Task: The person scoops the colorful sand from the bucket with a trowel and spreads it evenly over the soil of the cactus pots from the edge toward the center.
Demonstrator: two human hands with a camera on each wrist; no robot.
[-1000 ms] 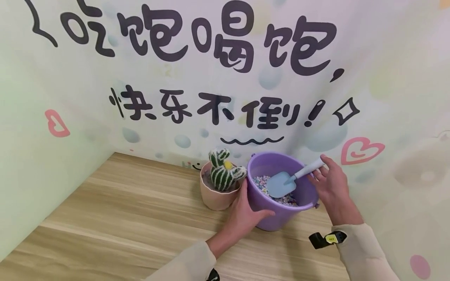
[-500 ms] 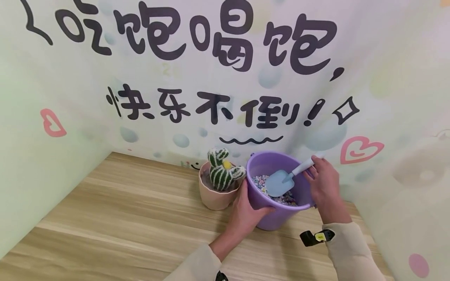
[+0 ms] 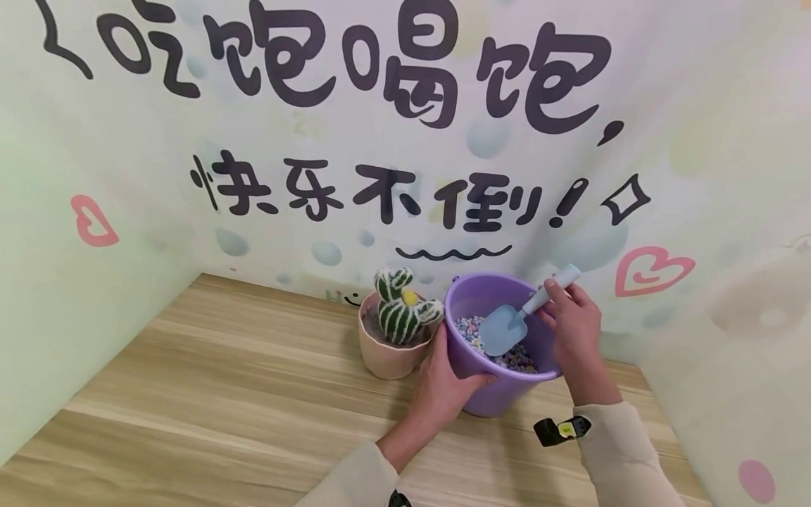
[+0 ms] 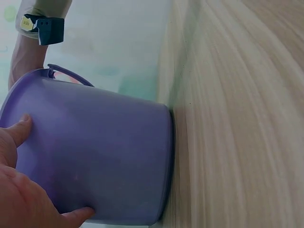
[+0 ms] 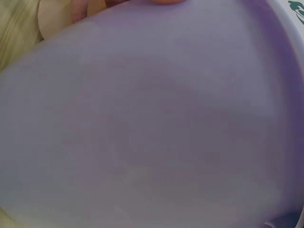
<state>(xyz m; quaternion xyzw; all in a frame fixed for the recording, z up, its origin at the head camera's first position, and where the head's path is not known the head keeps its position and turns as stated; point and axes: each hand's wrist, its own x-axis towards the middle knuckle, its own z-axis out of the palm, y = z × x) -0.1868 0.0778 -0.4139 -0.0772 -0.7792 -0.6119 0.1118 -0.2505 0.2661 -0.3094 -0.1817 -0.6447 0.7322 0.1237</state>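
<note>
A purple bucket (image 3: 507, 387) holds small multicoloured beads (image 3: 472, 329). My left hand (image 3: 443, 384) grips its near left side, thumb across the front and fingers around the left wall; in the left wrist view the thumb and fingers touch the bucket (image 4: 109, 147). Over the right rim, my right hand (image 3: 578, 327) holds a light blue toy shovel (image 3: 505, 329) by its pale handle. The blade rests on or just over the beads, tilted; whether it touches them is unclear. Up close, the bucket wall (image 5: 156, 123) fills the right wrist view.
Left of the bucket stands a pink pot (image 3: 386, 359) with a crocheted cactus (image 3: 400, 317), close to my left fingers. The wood-look tabletop (image 3: 209, 394) meets a printed backdrop (image 3: 355, 141) just behind both. Another wall (image 3: 728, 373) rises on the right.
My right hand has shifted left along the shovel handle, from its end to farther down, and now holds it closed-fingered. The handle stands a little steeper. The left hand and bucket stay put.
</note>
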